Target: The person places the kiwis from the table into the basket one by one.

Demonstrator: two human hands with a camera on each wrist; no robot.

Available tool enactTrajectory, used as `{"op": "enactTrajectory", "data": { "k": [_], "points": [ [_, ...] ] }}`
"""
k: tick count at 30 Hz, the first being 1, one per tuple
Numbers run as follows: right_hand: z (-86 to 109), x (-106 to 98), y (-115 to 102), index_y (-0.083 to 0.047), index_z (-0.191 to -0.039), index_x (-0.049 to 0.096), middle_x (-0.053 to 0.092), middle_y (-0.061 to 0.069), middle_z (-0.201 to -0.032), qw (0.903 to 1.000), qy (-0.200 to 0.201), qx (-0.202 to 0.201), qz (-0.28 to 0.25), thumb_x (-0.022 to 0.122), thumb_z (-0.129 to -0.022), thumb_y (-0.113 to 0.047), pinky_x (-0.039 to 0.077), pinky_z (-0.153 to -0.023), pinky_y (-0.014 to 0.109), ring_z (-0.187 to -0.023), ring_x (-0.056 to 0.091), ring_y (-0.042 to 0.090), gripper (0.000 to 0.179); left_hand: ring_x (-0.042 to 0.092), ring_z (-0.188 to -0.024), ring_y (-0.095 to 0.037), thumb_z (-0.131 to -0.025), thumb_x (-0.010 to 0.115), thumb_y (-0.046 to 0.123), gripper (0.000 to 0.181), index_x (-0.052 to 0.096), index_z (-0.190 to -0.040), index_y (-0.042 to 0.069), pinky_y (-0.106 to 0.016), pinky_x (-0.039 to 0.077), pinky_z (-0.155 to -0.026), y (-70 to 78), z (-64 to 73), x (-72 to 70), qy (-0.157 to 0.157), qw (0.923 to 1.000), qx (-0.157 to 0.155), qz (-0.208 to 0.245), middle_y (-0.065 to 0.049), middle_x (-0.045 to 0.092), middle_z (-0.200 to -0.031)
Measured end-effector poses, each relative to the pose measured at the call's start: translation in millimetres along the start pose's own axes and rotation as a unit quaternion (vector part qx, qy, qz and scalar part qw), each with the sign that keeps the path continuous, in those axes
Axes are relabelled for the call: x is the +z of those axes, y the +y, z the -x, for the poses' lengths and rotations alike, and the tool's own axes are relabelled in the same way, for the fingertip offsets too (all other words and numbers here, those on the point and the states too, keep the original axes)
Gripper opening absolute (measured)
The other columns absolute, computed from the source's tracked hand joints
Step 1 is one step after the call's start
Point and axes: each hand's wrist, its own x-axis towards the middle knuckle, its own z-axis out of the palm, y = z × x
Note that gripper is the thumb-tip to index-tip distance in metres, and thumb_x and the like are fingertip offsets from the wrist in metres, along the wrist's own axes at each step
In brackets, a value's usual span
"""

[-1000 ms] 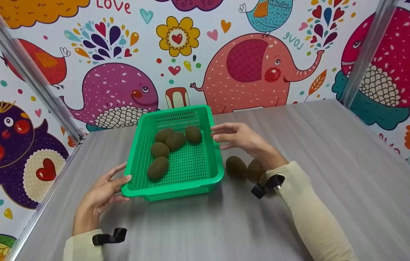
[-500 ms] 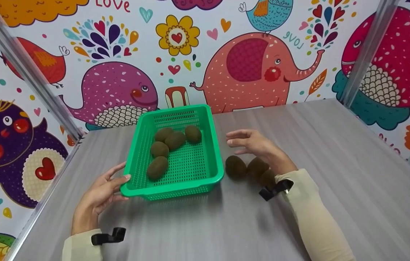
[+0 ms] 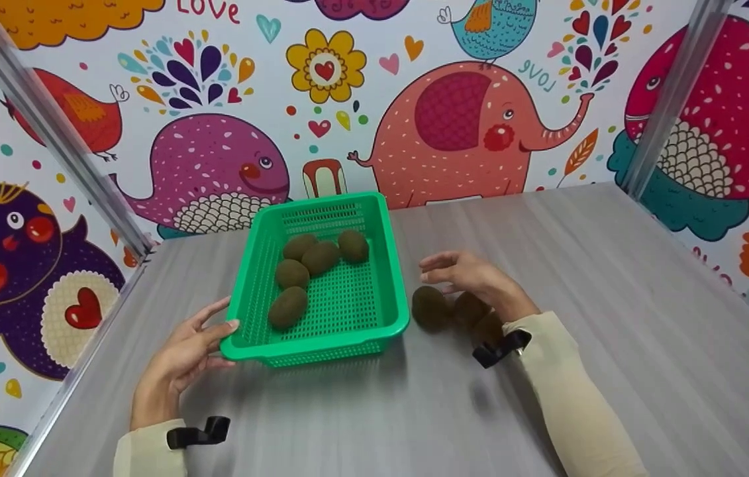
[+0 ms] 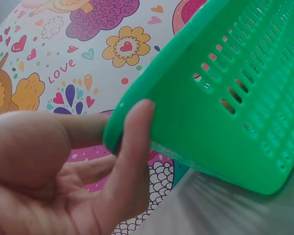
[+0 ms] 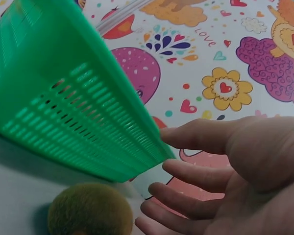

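A green plastic basket with slotted walls holds several brown kiwifruit toward its left and back. My left hand grips its near left corner; in the left wrist view the thumb and fingers pinch the basket rim. Right of the basket, my right hand hovers with relaxed fingers over loose kiwifruit on the table. In the right wrist view that hand holds nothing, and one kiwifruit lies below its fingertips. The wrist and its strap partly hide the kiwifruit farthest right.
The grey wood-grain table runs back to a wall panel printed with cartoon animals. Metal posts stand at the back corners. Each wrist wears a black camera mount.
My right hand has drawn away from the basket's right rim, moving right and then down toward the loose kiwifruit. The left hand and basket stay put.
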Motion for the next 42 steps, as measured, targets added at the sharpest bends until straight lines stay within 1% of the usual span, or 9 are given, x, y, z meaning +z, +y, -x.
{"op": "enactTrajectory", "data": {
  "k": [4, 9, 16, 23, 30, 33, 38, 42],
  "points": [
    [-3.1, 2, 5, -0.006, -0.134, 0.060, 0.064, 0.013, -0.133, 0.9998, 0.001, 0.006, 0.021, 0.071, -0.093, -0.022, 0.053, -0.104, 0.044, -0.116, 0.063, 0.029, 0.045, 0.073, -0.085, -0.011, -0.102, 0.059, 0.026, 0.074, 0.017, -0.161, 0.011, -0.032, 0.063, -0.071, -0.6, -0.3, -0.3, 0.001, 1.0000, -0.002, -0.001, 0.002, 0.072, -0.103],
    [-4.8, 5, 9, -0.007, -0.138, 0.058, 0.060, 0.015, -0.139, 0.9988, 0.002, 0.006, 0.049, 0.071, -0.093, -0.024, 0.052, -0.106, 0.046, -0.118, 0.062, 0.031, 0.050, 0.073, -0.084, -0.011, -0.102, 0.059, 0.026, 0.073, 0.017, -0.161, 0.012, -0.030, 0.063, -0.069, -0.6, 0.8, -0.7, -0.001, 1.0000, -0.005, 0.002, 0.003, 0.072, -0.102],
    [-4.7, 10, 9, -0.010, -0.137, 0.058, 0.057, 0.016, -0.143, 0.9953, 0.018, 0.025, 0.092, 0.072, -0.092, -0.023, 0.052, -0.104, 0.050, -0.116, 0.062, 0.034, 0.049, 0.072, -0.083, -0.011, -0.102, 0.060, 0.027, 0.074, 0.018, -0.160, 0.012, -0.030, 0.063, -0.068, -1.0, 0.4, 0.0, 0.001, 1.0000, -0.005, 0.004, 0.001, 0.072, -0.103],
    [-7.3, 13, 7, -0.010, -0.138, 0.057, 0.056, 0.017, -0.142, 0.9904, 0.016, 0.032, 0.134, 0.075, -0.090, -0.027, 0.052, -0.103, 0.052, -0.114, 0.062, 0.034, 0.054, 0.072, -0.084, -0.011, -0.102, 0.060, 0.027, 0.073, 0.018, -0.160, 0.013, -0.030, 0.063, -0.069, -0.7, -0.2, 0.2, 0.001, 1.0000, -0.007, 0.004, 0.002, 0.072, -0.104],
    [-9.2, 17, 4, -0.005, -0.139, 0.056, 0.058, 0.022, -0.137, 0.9812, 0.004, 0.021, 0.192, 0.075, -0.090, -0.023, 0.053, -0.102, 0.054, -0.116, 0.062, 0.036, 0.056, 0.072, -0.089, -0.010, -0.103, 0.058, 0.026, 0.075, 0.014, -0.161, 0.009, -0.033, 0.063, -0.070, 0.2, -2.2, -0.4, -0.012, 0.9999, 0.010, 0.002, 0.002, 0.071, -0.109],
    [-9.9, 19, 3, -0.006, -0.139, 0.056, 0.060, 0.020, -0.136, 0.9789, -0.001, 0.027, 0.203, 0.076, -0.089, -0.024, 0.052, -0.103, 0.055, -0.116, 0.062, 0.035, 0.056, 0.073, -0.088, -0.011, -0.103, 0.058, 0.026, 0.074, 0.016, -0.161, 0.010, -0.032, 0.063, -0.070, 0.0, -1.7, -0.5, -0.008, 0.9999, 0.006, 0.003, 0.002, 0.072, -0.106],
    [-10.0, 22, 3, -0.007, -0.138, 0.056, 0.060, 0.018, -0.135, 0.9732, -0.009, 0.031, 0.228, 0.078, -0.087, -0.028, 0.050, -0.104, 0.057, -0.116, 0.062, 0.034, 0.059, 0.073, -0.087, -0.011, -0.103, 0.058, 0.025, 0.072, 0.017, -0.161, 0.011, -0.030, 0.063, -0.068, -0.9, 0.1, -0.8, -0.008, 1.0000, 0.004, 0.002, 0.002, 0.072, -0.103],
    [-8.7, 22, 3, -0.006, -0.137, 0.058, 0.062, 0.017, -0.133, 0.9657, -0.017, 0.027, 0.258, 0.079, -0.086, -0.034, 0.049, -0.105, 0.057, -0.117, 0.060, 0.033, 0.062, 0.072, -0.087, -0.011, -0.103, 0.059, 0.025, 0.073, 0.017, -0.161, 0.010, -0.030, 0.063, -0.069, -1.6, 0.8, -1.1, -0.013, 0.9999, 0.007, 0.003, 0.002, 0.072, -0.104]
  ]
}}
